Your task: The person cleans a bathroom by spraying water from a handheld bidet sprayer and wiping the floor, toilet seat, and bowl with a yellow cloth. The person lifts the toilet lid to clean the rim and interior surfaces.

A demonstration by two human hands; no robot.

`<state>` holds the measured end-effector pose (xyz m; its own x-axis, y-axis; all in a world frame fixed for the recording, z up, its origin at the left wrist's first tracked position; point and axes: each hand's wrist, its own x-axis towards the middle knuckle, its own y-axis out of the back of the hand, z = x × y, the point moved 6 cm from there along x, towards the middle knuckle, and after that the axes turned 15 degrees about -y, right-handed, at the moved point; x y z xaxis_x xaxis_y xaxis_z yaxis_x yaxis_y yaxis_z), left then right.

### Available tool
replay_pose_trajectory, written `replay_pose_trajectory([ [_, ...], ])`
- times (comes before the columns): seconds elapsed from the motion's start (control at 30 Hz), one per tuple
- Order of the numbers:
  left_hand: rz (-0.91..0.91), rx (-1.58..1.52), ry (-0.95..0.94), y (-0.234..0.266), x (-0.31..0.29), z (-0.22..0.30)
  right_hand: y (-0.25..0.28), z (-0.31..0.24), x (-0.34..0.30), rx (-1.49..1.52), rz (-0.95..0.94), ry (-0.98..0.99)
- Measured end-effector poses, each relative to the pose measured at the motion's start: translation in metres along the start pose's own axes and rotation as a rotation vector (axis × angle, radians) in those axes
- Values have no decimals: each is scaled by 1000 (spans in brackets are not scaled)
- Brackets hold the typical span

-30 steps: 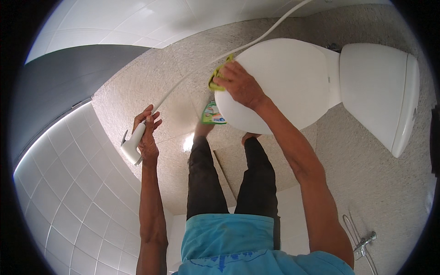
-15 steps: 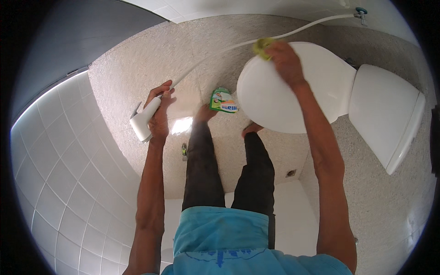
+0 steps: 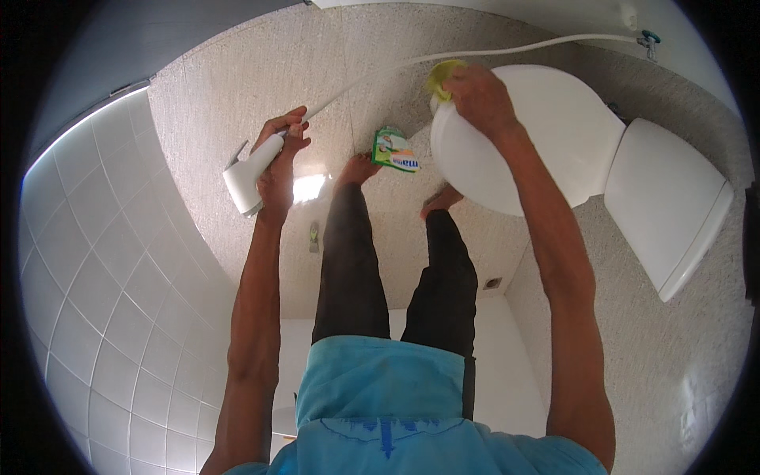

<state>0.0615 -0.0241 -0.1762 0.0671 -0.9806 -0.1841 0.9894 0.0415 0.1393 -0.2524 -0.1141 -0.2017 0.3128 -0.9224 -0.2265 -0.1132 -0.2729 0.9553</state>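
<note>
My left hand point(image 3: 277, 170) is wrapped round the handle of a white bidet sprayer point(image 3: 243, 188), whose head points down and left above the floor. From its handle a thin white hose point(image 3: 507, 52) runs up and right. At the far left edge of the white toilet lid point(image 3: 546, 134), which is down, my right hand point(image 3: 484, 103) presses a bent yellow-green sponge point(image 3: 440, 81). Part of the sponge is hidden under the fingers. Beside my left foot lies a green and white pouch point(image 3: 396, 152), close to the toilet's front.
The hose joins a wall tap point(image 3: 650, 44) at the far right. Behind the seat stands the toilet tank point(image 3: 661, 198). A small green and grey item point(image 3: 314, 237) lies left of my leg. A floor drain point(image 3: 492, 283) is at lower right. White tiles point(image 3: 95, 261) line the left wall.
My right hand has moved slightly left with the sponge along the lid's far edge. The sprayer stays in my left hand. The whole view has shifted a little.
</note>
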Motion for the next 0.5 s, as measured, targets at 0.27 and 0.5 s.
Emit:
replay_pose_trajectory([
  [0.27,-17,-21,0,2,2,7,-63,-64,-95,48,-220,376],
  [0.5,-50,-4,-52,4,9,19,-72,-46,-234,-192,-481,485],
])
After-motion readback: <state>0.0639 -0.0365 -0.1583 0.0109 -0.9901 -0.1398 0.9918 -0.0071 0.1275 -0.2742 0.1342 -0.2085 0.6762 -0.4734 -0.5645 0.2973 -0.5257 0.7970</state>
